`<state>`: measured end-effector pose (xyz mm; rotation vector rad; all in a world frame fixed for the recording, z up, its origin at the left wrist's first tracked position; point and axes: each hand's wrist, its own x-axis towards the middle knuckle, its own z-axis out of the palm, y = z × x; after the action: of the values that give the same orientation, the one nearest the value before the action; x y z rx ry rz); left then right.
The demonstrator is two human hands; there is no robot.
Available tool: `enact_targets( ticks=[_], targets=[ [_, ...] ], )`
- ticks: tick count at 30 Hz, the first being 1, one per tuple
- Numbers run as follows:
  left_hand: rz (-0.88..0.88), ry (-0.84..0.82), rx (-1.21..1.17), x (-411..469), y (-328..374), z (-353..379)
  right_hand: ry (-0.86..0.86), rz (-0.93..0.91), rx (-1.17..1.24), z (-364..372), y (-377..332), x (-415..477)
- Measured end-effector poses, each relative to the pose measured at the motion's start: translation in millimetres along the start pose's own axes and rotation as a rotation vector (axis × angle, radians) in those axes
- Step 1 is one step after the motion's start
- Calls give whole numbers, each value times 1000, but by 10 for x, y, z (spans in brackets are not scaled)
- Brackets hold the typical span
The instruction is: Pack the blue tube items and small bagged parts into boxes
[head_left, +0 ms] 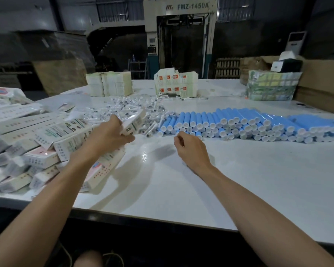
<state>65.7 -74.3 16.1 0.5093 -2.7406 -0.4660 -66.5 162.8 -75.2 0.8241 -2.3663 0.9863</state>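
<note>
My left hand (112, 134) grips a long white printed box (134, 122), lifted and tilted over the table, its far end pointing toward the bagged parts. My right hand (189, 145) hovers just in front of the tubes with fingers loosely curled and nothing in it. A long stack of blue tubes with white caps (239, 124) lies across the table's right half, caps facing me. A heap of small clear bagged parts (131, 106) is spread behind the held box.
A pile of long white boxes (27, 143) covers the left side of the white table (201, 185). Stacks of flat cartons (109, 83) and printed sheets (175, 83) stand at the back, a wrapped bundle (272, 85) and cardboard boxes (324, 83) at the back right.
</note>
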Motion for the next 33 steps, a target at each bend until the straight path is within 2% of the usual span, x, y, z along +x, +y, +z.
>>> enact_targets(
  ticks=[3,6,8,12,17,21,25,29,33],
  targets=[
    [60,-133,-417,111,179,80,5,33,51,-1,11,6],
    [41,-274,-877,252,368,262,8,71,83,0,41,15],
    [9,-317,-1059,369,520,408,13,115,116,-3,58,33],
    [-165,-301,-1356,509,813,758,66,218,176,-20,69,81],
    [-73,-223,-1438,466,822,1157,196,290,-2,-215,191,397],
    [-9,-220,-1382,459,744,1211,115,263,-330,-326,367,756],
    [-83,-210,-1420,524,651,1143,-22,198,-607,-224,473,916],
    [-73,-235,-1480,561,626,1125,-141,226,-674,-110,533,924],
    [-40,-285,-1476,546,637,1166,-90,254,-584,-67,486,853]
  ],
)
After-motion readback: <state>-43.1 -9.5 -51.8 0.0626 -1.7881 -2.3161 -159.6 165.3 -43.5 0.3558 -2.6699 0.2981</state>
